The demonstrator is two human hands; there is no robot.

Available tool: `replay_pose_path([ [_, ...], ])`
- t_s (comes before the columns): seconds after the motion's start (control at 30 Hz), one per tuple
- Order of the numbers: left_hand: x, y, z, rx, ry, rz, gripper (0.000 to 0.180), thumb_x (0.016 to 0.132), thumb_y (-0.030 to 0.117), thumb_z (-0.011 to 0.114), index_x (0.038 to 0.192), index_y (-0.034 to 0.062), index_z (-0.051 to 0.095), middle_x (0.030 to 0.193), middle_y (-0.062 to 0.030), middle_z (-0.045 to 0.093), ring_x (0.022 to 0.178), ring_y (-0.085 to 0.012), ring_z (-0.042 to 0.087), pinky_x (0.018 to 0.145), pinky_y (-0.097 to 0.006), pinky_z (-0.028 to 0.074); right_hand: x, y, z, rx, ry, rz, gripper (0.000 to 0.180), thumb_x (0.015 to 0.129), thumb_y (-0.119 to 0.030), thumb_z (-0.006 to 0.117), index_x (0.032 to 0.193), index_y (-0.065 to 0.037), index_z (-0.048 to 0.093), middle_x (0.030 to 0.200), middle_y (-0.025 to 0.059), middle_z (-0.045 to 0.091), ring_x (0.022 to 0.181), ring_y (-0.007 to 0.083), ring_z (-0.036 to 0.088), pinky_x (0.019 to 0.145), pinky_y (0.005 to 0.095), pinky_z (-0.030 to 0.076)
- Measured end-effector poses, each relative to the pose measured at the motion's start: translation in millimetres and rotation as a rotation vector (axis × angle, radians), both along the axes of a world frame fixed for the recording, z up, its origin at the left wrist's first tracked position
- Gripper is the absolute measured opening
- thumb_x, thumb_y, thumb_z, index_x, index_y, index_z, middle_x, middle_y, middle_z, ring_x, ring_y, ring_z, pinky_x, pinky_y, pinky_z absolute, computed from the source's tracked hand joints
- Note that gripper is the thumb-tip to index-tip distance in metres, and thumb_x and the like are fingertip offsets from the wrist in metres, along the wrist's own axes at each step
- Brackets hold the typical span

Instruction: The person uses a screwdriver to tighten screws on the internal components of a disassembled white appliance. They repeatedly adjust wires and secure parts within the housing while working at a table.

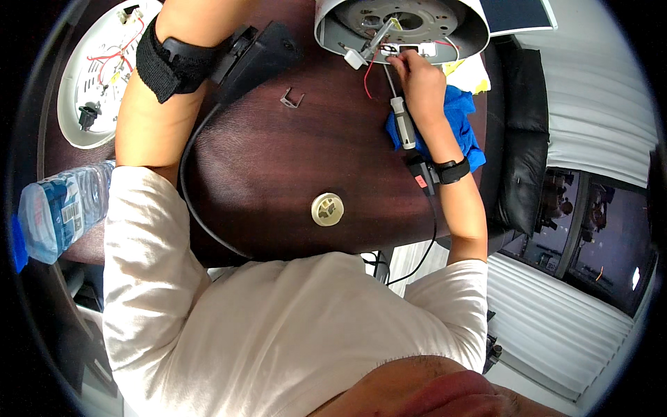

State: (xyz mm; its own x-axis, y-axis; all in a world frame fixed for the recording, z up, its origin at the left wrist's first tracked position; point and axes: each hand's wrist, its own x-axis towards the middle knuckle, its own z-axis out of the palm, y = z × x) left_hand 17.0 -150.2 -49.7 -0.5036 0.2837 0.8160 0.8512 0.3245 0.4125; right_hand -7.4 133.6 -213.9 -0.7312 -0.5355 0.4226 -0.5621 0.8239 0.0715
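Observation:
My right hand [421,85] reaches to the rim of an upturned round white appliance housing [333,38], with thumb and fingers pinched together at a small white part and wires. What the fingertips grip is too small to make out. Inside the housing is a round metal plate [361,14]; a white-ended metal arm sticks out, and a red wire [366,85] hangs over the rim. Just left of my right wrist is a screwdriver [401,124] with a grey and white handle. My left forearm [156,125] runs up past the top edge, so the left hand is out of view.
A blue cloth [462,121] lies under my right wrist. A U-shaped metal bracket [292,98] and a round dish [327,209] with small parts sit on the dark table [264,174]. At left are a white oval cover [73,83] with red wires and a water bottle [66,208].

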Motion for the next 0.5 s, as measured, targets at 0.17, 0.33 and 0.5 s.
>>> replay_pose_path([
  [0.17, 8.7, -13.2, 1.8, -0.015, -0.048, -0.089, 0.024, 0.087, 0.017, 0.061, 0.09, -0.0044, 0.071, 0.075, -0.0175, 0.068, 0.068, -0.0248, 0.065, 0.067, -0.035, 0.051, -0.9, 3.0, 0.0, -0.002, -0.025, 0.027, 0.024, 0.089, -0.029, 0.07, 0.082, -0.007, 0.064, 0.074, 0.0129, 0.069, 0.066, 0.0334, 0.067, 0.057, 0.0414, 0.053],
  [0.33, 8.2, -12.3, -1.3, -0.001, -0.017, -0.05, 0.024, 0.087, 0.017, 0.061, 0.091, -0.0045, 0.071, 0.077, -0.0177, 0.068, 0.069, -0.0245, 0.066, 0.067, -0.035, 0.051, 0.3, 2.7, -2.1, -0.031, -0.029, 0.023, 0.02, 0.091, -0.027, 0.072, 0.09, -0.007, 0.069, 0.073, 0.0141, 0.069, 0.065, 0.0336, 0.068, 0.056, 0.0398, 0.051],
  [0.5, 16.7, -6.6, 8.6, -0.074, -0.049, 0.043, 0.023, 0.086, 0.016, 0.06, 0.092, -0.0035, 0.072, 0.079, -0.0186, 0.069, 0.07, -0.0262, 0.066, 0.07, -0.035, 0.052, 1.3, 3.0, -2.7, -0.014, -0.02, 0.024, 0.019, 0.09, -0.025, 0.072, 0.092, -0.007, 0.07, 0.077, 0.0127, 0.07, 0.067, 0.0316, 0.069, 0.058, 0.0376, 0.053],
])
